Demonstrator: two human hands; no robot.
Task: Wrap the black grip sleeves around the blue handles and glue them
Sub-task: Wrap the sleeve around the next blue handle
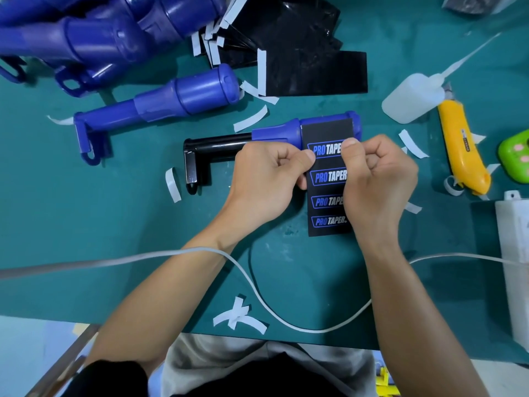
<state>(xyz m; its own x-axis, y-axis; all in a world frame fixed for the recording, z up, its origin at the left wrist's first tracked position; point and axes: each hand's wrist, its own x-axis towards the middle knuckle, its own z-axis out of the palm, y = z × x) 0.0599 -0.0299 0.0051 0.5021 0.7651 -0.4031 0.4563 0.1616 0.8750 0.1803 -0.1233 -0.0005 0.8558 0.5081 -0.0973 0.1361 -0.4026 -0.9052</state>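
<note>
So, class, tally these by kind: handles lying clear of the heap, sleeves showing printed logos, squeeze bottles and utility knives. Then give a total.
Handles clear of the heap: 2
Printed sleeves: 1
Squeeze bottles: 1
Utility knives: 1
Total: 5

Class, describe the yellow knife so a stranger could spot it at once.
Start on the green mat and go to its right edge. Just below the white bottle lies the knife. It is long and yellow, unlike the round green gadget beside it.
</note>
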